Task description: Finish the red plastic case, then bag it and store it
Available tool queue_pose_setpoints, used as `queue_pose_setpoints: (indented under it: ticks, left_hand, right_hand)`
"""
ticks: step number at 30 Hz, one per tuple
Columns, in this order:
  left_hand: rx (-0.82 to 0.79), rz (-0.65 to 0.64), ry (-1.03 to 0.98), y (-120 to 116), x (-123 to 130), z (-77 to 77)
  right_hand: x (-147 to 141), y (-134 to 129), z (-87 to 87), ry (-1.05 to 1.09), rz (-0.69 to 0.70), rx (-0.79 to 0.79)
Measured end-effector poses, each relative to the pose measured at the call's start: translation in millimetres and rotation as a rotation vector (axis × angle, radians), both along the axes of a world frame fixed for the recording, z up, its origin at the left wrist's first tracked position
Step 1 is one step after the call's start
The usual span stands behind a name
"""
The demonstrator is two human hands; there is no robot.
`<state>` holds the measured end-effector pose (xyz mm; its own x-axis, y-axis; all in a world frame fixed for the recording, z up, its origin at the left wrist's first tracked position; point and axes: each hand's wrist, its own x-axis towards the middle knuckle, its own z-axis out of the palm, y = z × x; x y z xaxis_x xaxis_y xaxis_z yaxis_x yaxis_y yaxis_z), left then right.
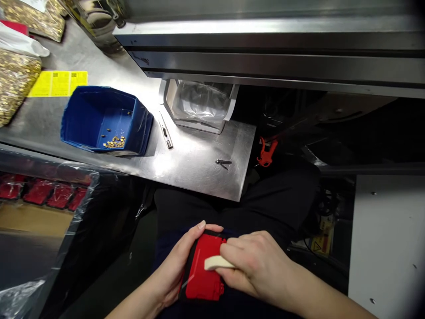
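Observation:
Low in the head view, my left hand [172, 272] is closed around the far-left side of a red plastic part with a black edge [200, 283], held over my lap. My right hand [257, 261] grips a cream-coloured, flat-ended tool [215, 262], whose rounded tip lies over the red face of the part. The rest of that tool is hidden inside my fist. Small tabs stick out along the part's right side, partly covered by my right fingers.
On the metal bench [195, 159] are a blue bin [142, 124] with small brass-coloured pieces, a utility knife [165, 130], nail clippers [223, 162] and a grey bin [202, 126] holding clear plastic. An orange air gun [266, 152] hangs beyond the bench corner. Wrapped red parts [38, 190] fill a lined box.

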<state>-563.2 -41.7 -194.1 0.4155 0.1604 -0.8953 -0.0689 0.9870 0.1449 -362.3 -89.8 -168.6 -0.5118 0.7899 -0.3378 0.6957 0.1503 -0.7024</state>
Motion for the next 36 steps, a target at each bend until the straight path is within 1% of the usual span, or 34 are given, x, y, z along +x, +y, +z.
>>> queue_pose_setpoints:
  ticks: [3,6,8,10,12,14,15,16,17,19,21,22,24,25,26,27,28,30,31,32,34,35,36]
  left_hand:
    - [-0.029,0.023,0.016,-2,1,-1.2]
    - [-0.083,0.058,0.002,-3,4,-0.6]
    - [-0.134,0.096,-0.022,-1,2,0.9]
    - [-0.139,0.152,-0.041,4,-6,1.0]
    - [-0.054,0.210,-0.014,12,-19,-3.2]
    - [0.042,0.239,0.043,19,-34,-12.1]
    - [0.068,0.245,0.060,22,-41,-17.7]
    - [0.079,0.251,0.063,23,-47,-23.6]
    - [0.076,0.261,0.053,24,-52,-29.4]
    - [0.065,0.295,0.008,22,-60,-39.2]
    - [0.056,0.335,-0.051,17,-64,-46.2]
    - [0.049,0.353,-0.083,14,-66,-48.8]
    - [0.041,0.376,-0.134,10,-69,-53.1]
    - [0.045,0.378,-0.150,9,-70,-55.0]
    - [0.053,0.371,-0.162,8,-71,-56.8]
    - [0.063,0.362,-0.171,8,-72,-58.5]
    - [0.074,0.352,-0.180,9,-72,-60.1]
    - [0.092,0.338,-0.190,11,-72,-62.5]
    - [0.096,0.334,-0.193,13,-72,-63.3]
    - [0.096,0.331,-0.197,15,-72,-63.8]
    - [0.090,0.322,-0.203,18,-72,-64.0]
    - [0.088,0.319,-0.208,19,-71,-64.0]
    - [0.089,0.318,-0.213,20,-71,-64.1]
  right_hand:
    - [-2,-5,-2.3,0.008,-0.013,0.014]
    - [-6,-2,-2.4,0.010,-0.031,0.103]
    - [-6,8,-1.5,0.014,-0.084,0.120]
    - [-2,21,-4.6,0.111,-0.197,0.042]
    - [1,36,-16.8,0.219,-0.420,-0.061]
    - [-2,54,-39.6,0.249,-0.668,-0.112]
    - [-5,63,-53.4,0.248,-0.749,-0.115]
    - [-10,73,-67.3,0.263,-0.777,-0.121]
    - [-16,82,-80.1,0.285,-0.769,-0.129]
    - [-22,96,-98.4,0.311,-0.734,-0.122]
    - [-15,101,-104.6,0.275,-0.739,-0.042]
    - [-4,100,-104.1,0.246,-0.757,0.011]
    - [30,94,-99.8,0.161,-0.780,0.096]
    - [53,91,-98.0,0.090,-0.769,0.107]
    - [78,88,-97.3,-0.060,-0.722,0.125]
    - [104,87,-98.2,-0.261,-0.651,0.169]
    - [130,87,-100.8,-0.467,-0.540,0.211]
    - [175,93,-110.8,-0.582,-0.467,0.214]
    - [194,97,-117.9,-0.634,-0.394,0.220]
    - [210,101,-125.9,-0.698,-0.277,0.231]
    - [233,109,-143.5,-0.776,-0.092,0.257]
    - [241,113,-152.3,-0.788,-0.029,0.280]
    - [245,116,-160.6,-0.782,0.003,0.302]
